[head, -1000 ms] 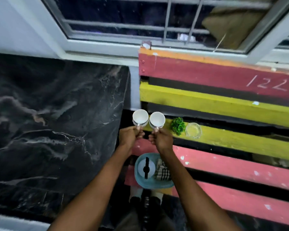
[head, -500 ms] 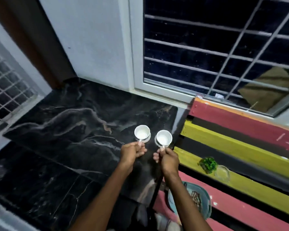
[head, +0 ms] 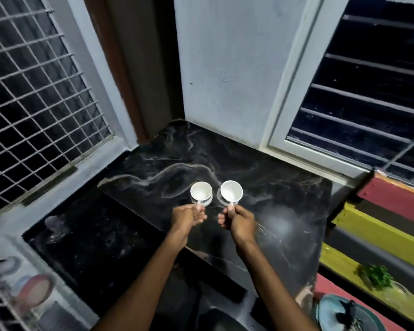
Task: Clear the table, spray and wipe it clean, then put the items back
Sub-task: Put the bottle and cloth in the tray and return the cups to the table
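- The black marble slab with pale veins fills the middle of the view, in the corner below a grey wall, with a barred window at its right.
- The slatted table with red and yellow planks stands just beside the slab at the right edge.
- A light blue tray lies on the table at the bottom right; something dark is in it, too blurred to name.
- A small green plant stands on the yellow plank, and just beside it a clear glass dish, whose content I cannot tell.
- The left hand has its fingers curled on the handle of the left cup, held over the slab.
- The right hand pinches the handle of the right cup in the same way.
- Both cups are white, upright, near each other but apart, and their insides show only white.
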The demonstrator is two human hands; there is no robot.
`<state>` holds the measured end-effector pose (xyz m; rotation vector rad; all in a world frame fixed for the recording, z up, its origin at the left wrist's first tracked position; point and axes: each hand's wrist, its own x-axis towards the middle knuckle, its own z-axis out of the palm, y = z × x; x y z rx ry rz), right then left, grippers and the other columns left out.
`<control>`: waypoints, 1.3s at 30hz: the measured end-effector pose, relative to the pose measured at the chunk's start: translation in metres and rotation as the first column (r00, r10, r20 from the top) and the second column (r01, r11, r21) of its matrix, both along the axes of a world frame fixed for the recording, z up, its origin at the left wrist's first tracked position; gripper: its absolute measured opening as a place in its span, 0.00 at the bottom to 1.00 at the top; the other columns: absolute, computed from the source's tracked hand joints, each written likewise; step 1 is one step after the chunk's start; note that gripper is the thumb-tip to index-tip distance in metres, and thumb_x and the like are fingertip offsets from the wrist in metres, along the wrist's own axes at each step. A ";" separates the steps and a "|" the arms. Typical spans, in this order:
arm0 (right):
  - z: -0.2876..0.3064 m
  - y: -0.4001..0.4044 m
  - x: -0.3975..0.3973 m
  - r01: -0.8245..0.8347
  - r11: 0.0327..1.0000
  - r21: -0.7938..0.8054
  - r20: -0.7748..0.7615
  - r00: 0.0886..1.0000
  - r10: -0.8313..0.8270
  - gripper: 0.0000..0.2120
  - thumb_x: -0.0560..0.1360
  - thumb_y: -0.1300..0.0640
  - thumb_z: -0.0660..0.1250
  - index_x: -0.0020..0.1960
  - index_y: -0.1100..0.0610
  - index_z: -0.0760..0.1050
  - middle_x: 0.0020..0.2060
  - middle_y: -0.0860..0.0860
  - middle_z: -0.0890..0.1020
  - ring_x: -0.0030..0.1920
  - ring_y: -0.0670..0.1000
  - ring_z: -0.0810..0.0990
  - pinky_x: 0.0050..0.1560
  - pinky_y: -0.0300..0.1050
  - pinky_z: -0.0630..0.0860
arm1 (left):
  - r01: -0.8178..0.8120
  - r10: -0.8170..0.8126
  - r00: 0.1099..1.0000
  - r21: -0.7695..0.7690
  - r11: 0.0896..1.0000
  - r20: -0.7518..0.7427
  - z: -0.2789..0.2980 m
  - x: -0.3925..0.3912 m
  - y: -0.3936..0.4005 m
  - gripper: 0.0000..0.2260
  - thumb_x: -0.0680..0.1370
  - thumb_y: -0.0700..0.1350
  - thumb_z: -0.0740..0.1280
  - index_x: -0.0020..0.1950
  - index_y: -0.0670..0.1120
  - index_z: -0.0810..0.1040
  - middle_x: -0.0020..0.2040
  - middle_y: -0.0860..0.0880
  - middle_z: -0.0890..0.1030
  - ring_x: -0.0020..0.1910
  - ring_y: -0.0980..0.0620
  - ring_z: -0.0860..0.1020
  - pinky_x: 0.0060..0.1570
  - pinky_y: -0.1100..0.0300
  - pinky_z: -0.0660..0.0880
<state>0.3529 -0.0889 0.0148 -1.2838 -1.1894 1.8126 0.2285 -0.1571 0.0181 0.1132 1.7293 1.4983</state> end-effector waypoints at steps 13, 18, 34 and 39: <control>-0.046 0.059 -0.207 -0.034 0.993 -0.112 0.043 0.998 0.039 0.15 0.82 0.61 0.62 0.38 0.60 0.78 0.31 0.58 0.81 0.30 0.53 0.78 0.36 0.46 0.76 | -0.005 0.006 1.000 -0.156 0.988 0.006 -0.018 -0.203 0.051 0.14 0.81 0.33 0.59 0.37 0.41 0.77 0.26 0.48 0.80 0.20 0.59 0.78 0.24 0.69 0.74; -0.055 0.097 -0.273 0.015 0.995 -0.100 0.116 0.993 -0.004 0.16 0.82 0.61 0.63 0.37 0.59 0.80 0.30 0.56 0.83 0.32 0.54 0.79 0.35 0.45 0.76 | 0.076 -0.076 0.997 -0.172 0.982 0.009 -0.021 -0.275 0.096 0.13 0.81 0.34 0.58 0.39 0.41 0.76 0.27 0.48 0.80 0.21 0.60 0.78 0.25 0.70 0.74; -0.109 0.209 -0.437 0.322 0.941 -0.104 0.360 0.894 -0.266 0.17 0.82 0.60 0.62 0.36 0.57 0.78 0.32 0.57 0.81 0.29 0.51 0.77 0.30 0.41 0.74 | 0.295 -0.285 0.955 -0.195 0.935 0.078 -0.100 -0.459 0.249 0.12 0.80 0.34 0.60 0.40 0.40 0.78 0.36 0.44 0.79 0.21 0.60 0.79 0.24 0.70 0.73; -0.130 0.243 -0.474 0.418 0.903 -0.098 0.387 0.852 -0.353 0.18 0.81 0.59 0.63 0.34 0.56 0.78 0.29 0.56 0.81 0.29 0.53 0.78 0.37 0.49 0.77 | 0.355 -0.349 0.935 -0.183 0.917 0.066 -0.118 -0.498 0.293 0.09 0.80 0.35 0.63 0.55 0.33 0.80 0.31 0.49 0.81 0.21 0.61 0.78 0.25 0.70 0.74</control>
